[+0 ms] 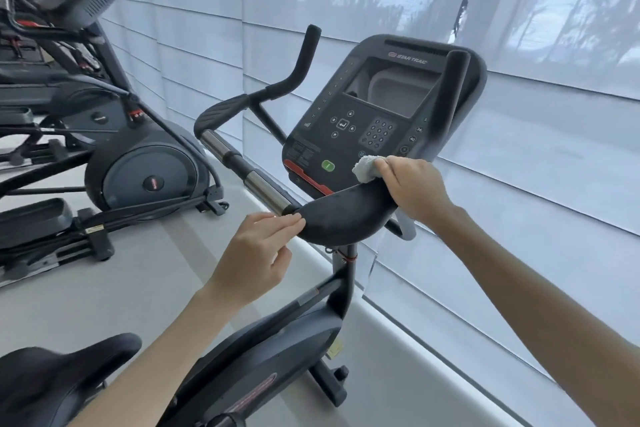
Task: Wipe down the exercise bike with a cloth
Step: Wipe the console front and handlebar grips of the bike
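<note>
The exercise bike (311, 288) stands at centre, close to a wall of translucent window blinds (519, 114) that runs along the far and right side. Its console (374, 114) rises at the far end; the saddle (59, 371) sits at the near left corner. One upright handle post (453, 94) partly covers the right edge of the console screen. A second curved handle (304, 59) rises left of the console.

To the left, well apart from the bike, stands one elliptical trainer (138, 166) on the pale grey floor (145, 288). More machine parts fill the far left corner; their count cannot be told.

The right hand (412, 187) has its fingers curled closed around a small white cloth (367, 168), pressed against the right end of the padded black handlebar rest (346, 211), just below the console. The left hand (256, 253) holds nothing; its fingers are loosely bent, fingertips touching the left end of the same rest, beside a chrome grip bar (263, 189).

Counted: one cloth, two hands, one console, one saddle.
</note>
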The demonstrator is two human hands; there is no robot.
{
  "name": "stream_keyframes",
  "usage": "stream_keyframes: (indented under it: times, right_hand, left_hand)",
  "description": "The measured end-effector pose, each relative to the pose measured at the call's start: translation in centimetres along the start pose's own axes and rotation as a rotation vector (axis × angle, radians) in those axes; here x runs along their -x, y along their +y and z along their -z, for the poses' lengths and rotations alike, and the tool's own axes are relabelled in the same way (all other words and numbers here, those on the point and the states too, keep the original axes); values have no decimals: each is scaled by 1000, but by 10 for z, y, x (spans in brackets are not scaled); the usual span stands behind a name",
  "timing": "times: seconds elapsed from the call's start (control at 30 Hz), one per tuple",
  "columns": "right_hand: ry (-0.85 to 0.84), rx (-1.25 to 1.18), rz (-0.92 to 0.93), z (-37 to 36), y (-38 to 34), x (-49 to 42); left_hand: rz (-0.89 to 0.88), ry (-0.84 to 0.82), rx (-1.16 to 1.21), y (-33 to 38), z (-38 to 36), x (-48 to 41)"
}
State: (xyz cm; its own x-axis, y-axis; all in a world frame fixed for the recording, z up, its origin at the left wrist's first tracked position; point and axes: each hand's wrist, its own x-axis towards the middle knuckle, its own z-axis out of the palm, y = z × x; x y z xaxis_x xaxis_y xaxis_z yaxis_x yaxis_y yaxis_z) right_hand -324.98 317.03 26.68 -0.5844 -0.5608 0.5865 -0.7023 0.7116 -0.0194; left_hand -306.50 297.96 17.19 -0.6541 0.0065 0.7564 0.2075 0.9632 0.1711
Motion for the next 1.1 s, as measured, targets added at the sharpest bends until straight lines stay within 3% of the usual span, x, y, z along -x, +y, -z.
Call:
stream_keyframes:
  times: [0.1, 0.3, 0.43, 0.6, 0.87, 1.0, 1.1]
  right_hand:
    - [64, 72, 13, 3, -18, 12]
    - [-7, 141, 63, -3, -63, 24]
    - [12, 184, -3, -10, -96, 34]
    - [199, 137, 141, -17, -143, 55]
    - [-17, -109, 187, 5, -154, 80]
    - [209, -289, -165, 40, -112, 60]
    - [190, -387, -382, 42, -76, 30]
  left_hand:
    - [-82, -52, 61, -10, 2, 3]
    - [-225, -121, 135, -38, 6, 7]
    - [-178, -91, 142, -59, 7, 10]
    - [-157, -65, 135, -78, 10, 12]
    - [-204, -67, 195, -78, 6, 7]
    - [-273, -80, 173, -77, -1, 3]
    - [-274, -95, 147, -76, -6, 1]
